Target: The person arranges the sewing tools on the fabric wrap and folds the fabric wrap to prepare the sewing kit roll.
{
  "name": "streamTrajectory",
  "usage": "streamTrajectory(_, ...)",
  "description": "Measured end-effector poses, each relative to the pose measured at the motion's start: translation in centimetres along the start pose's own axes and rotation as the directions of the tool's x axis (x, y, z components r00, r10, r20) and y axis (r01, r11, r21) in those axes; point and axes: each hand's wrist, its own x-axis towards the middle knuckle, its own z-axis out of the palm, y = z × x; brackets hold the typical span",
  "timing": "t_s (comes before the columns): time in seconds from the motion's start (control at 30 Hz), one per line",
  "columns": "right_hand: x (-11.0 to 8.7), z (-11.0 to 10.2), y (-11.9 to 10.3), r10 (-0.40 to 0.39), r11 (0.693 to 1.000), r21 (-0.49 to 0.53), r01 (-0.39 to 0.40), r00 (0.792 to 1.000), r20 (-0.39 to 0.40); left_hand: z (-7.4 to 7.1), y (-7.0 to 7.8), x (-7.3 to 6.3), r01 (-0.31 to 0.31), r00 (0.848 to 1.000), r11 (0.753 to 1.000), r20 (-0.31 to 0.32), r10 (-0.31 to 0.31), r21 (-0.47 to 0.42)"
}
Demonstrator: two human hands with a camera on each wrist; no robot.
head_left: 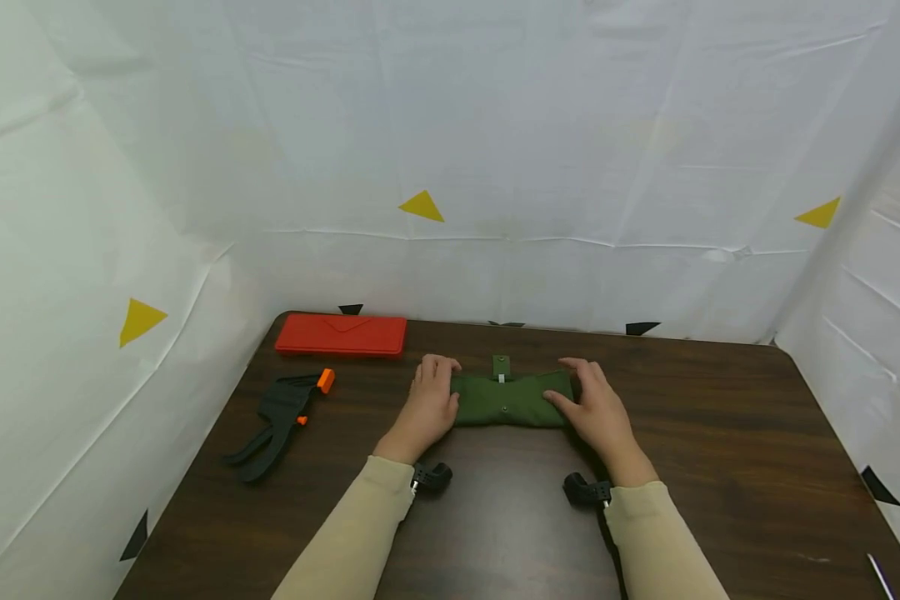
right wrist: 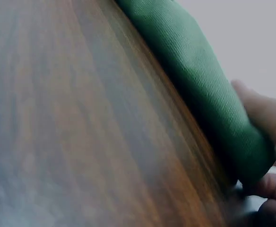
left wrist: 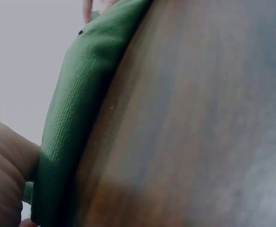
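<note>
A green fabric pouch (head_left: 506, 404) lies flat on the dark wooden table (head_left: 510, 517), a small strap with a snap standing out from its far edge. At the pouch's left end, my left hand (head_left: 426, 407) grips the side. My right hand (head_left: 598, 410) holds the opposite end, thumb on top and fingers around the far corner. The left wrist view has the pouch's near side (left wrist: 76, 94) with the left thumb (left wrist: 10, 156) against it. In the right wrist view the right thumb (right wrist: 265, 111) presses the pouch (right wrist: 190, 61), with curled fingers low at its end.
A flat red case (head_left: 341, 336) lies at the table's back left. In front of it is a dark hand clamp (head_left: 276, 421) with orange tips. A thin pen-like stick (head_left: 880, 575) lies near the right front edge. White sheeting (head_left: 532, 125) surrounds the table's back and sides.
</note>
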Motion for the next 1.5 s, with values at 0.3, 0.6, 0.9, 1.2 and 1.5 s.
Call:
streamTrajectory(0.3,-0.1,0.1,0.0,-0.049,0.996,-0.076,0.056,0.995,0.084,0.5,0.9,-0.1,-0.291,0.956,0.955,0.06,0.288,0.055)
streamTrajectory(0.6,0.2,-0.2,0.2,0.031,0.984,0.177,-0.014,0.995,-0.094,1.0,2.4,-0.5,-0.263,0.957,0.956,0.161,0.242,0.128)
streamTrajectory(0.9,0.0,-1.1,-1.1,0.003,0.842,0.527,0.113,0.977,-0.214,1.6,2.8,-0.8,-0.2,0.973,0.956,0.154,0.169,0.214)
streamTrajectory(1.2,0.3,0.1,-4.0,-0.032,0.781,0.625,-0.018,0.997,0.068,1.2,2.9,-0.8,-0.246,0.952,0.961,0.221,0.214,0.129)
streamTrajectory(1.5,0.8,0.0,-3.7,0.05,0.582,0.759,-0.292,0.945,0.324,1.4,3.3,-0.9,-0.282,0.931,0.959,0.253,0.264,0.038)
